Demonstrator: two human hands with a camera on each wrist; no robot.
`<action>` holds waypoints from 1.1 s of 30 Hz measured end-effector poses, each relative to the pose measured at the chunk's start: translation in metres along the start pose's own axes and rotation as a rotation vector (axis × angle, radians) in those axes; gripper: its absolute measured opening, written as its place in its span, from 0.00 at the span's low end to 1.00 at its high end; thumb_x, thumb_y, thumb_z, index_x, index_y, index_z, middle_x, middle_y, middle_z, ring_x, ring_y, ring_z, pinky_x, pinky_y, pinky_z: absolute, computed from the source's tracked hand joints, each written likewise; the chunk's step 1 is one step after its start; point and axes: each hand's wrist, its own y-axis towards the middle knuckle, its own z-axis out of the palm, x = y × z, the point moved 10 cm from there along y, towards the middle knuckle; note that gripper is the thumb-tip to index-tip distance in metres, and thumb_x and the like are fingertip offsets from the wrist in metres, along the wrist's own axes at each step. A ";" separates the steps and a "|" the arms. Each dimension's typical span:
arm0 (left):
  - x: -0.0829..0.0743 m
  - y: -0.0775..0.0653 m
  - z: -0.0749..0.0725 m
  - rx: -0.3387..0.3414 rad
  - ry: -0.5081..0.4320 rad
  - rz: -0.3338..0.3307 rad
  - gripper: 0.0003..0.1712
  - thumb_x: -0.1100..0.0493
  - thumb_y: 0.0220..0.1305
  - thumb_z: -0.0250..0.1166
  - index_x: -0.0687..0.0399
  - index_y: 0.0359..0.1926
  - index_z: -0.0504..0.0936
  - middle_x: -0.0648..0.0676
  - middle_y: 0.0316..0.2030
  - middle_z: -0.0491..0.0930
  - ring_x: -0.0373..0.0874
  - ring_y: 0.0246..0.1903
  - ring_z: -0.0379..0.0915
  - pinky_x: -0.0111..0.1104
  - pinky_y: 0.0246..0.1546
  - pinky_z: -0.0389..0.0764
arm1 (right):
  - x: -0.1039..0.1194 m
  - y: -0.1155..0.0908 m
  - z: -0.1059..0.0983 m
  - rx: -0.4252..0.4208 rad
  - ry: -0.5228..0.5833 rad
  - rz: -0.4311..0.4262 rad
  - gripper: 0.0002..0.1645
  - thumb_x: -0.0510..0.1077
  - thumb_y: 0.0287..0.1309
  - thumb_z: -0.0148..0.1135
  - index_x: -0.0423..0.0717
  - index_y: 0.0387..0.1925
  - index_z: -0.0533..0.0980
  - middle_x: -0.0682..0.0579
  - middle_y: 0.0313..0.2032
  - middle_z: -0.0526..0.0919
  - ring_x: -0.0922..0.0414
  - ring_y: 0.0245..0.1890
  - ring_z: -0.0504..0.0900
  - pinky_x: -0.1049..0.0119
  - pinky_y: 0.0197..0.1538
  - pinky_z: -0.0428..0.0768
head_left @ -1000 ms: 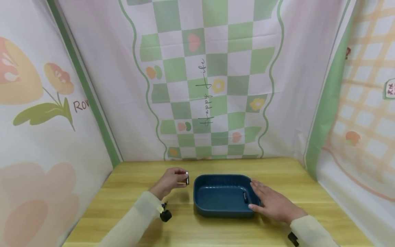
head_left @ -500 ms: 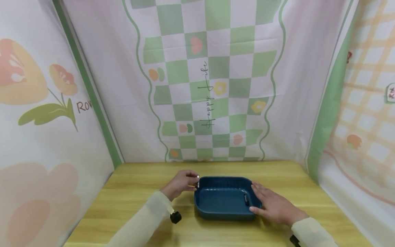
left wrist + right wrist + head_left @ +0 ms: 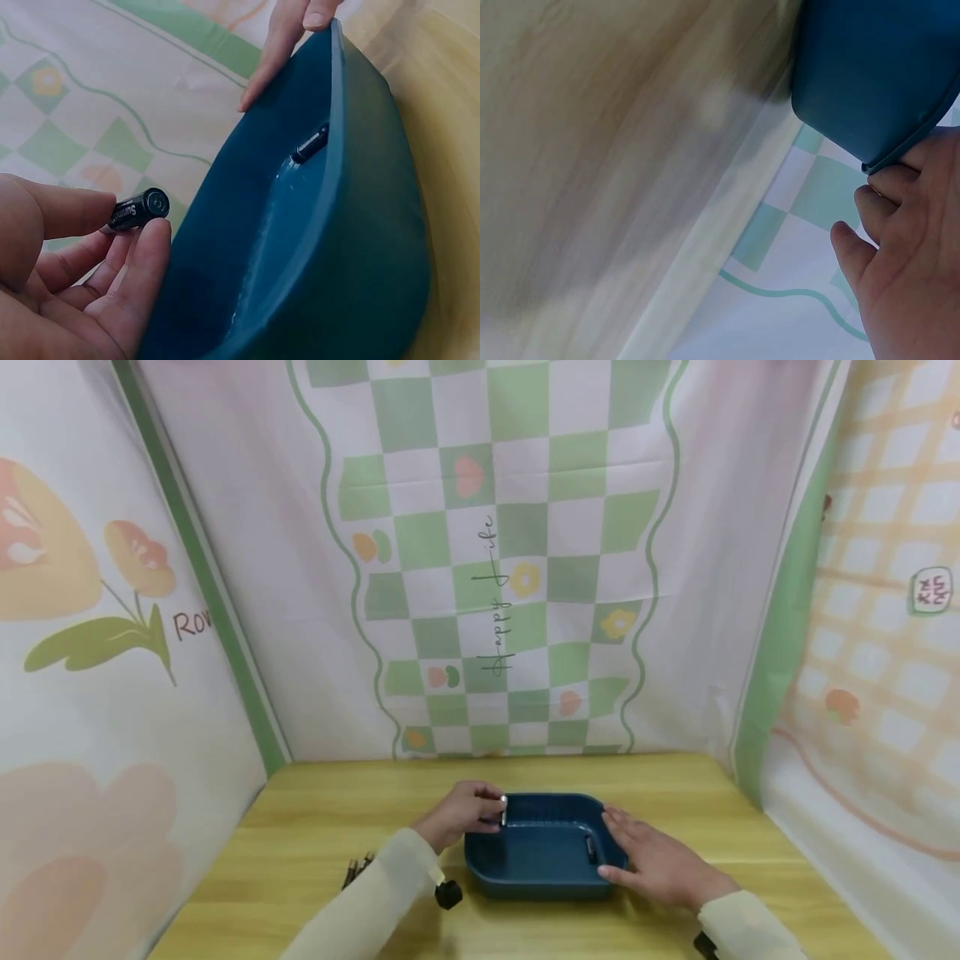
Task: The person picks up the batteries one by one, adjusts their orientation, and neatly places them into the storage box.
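Observation:
My left hand pinches a small black battery between thumb and fingertips, over the left end of a dark blue rectangular dish. The held battery has printed lettering on its side. A second black battery lies inside the dish at its right end; the left wrist view also shows it on the dish floor against the wall. My right hand rests on the dish's right rim, fingers extended and thumb apart. In the right wrist view, the fingers touch the rim from outside.
Several small dark pieces lie on the wood-grain table, partly hidden behind the left sleeve. Patterned cloth hangs at the back and both sides. A black wrist device hangs by the left sleeve.
My left hand has moved right with the battery, from beside the dish to over its left end. Dark pieces on the table have come into view behind the sleeve. My right hand stays at the rim.

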 end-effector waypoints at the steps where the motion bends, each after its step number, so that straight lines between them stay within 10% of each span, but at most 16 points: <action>1: 0.001 0.002 0.002 0.002 -0.003 0.000 0.12 0.67 0.64 0.64 0.68 0.48 0.77 0.60 0.37 0.79 0.47 0.33 0.79 0.38 0.33 0.86 | 0.000 0.000 0.000 -0.003 -0.005 -0.001 0.52 0.73 0.65 0.45 0.36 0.71 0.58 0.42 0.72 0.55 0.44 0.70 0.57 0.46 0.67 0.62; 33: 0.009 0.023 0.044 0.039 0.002 -0.043 0.08 0.68 0.65 0.63 0.65 0.45 0.79 0.58 0.36 0.79 0.47 0.33 0.80 0.38 0.34 0.86 | 0.002 -0.001 -0.002 -0.037 -0.013 0.009 0.50 0.69 0.66 0.49 0.35 0.71 0.58 0.41 0.72 0.57 0.43 0.70 0.58 0.46 0.67 0.63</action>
